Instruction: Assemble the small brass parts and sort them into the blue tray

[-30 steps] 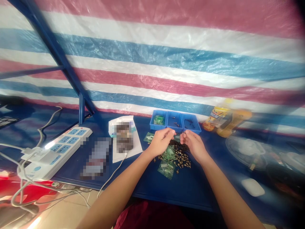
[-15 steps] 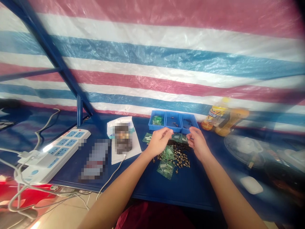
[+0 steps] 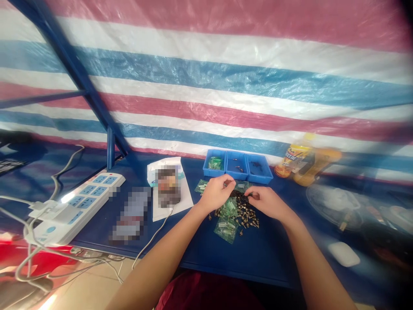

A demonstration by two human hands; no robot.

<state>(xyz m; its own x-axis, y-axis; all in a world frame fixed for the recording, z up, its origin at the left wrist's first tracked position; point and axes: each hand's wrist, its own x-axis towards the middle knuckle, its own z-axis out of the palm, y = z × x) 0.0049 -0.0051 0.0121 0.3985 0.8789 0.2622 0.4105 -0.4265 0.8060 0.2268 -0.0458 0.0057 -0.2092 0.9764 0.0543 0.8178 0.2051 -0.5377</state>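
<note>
In the head view, the left hand (image 3: 217, 193) and the right hand (image 3: 266, 203) are working close together above a loose heap of small brass-coloured metal pieces (image 3: 245, 215), which is lying on a dark blue counter (image 3: 206, 254). The left hand is curving its fingers, and its grip is narrow, with thumb and first finger close together, but I cannot tell if it is holding a piece. The right hand is reaching over the heap with bent fingers, also in a narrow grip, and here too I cannot tell if something is between them. Several small clear green plastic bags (image 3: 224, 228) with white labels are lying around and partly under the heap. Behind the hands, a blue plastic tray with three compartments (image 3: 237, 178) is standing, with a green bag in the left compartment, small metal pieces in the middle one and dark pieces in the right one. For such tiny pieces, a fingertip pinch and slow movement seem best, so the heap is not spreading. A white power strip (image 3: 87, 202) is lying to the left, and a yellow plastic bottle (image 3: 293, 161) is standing to the right
</note>
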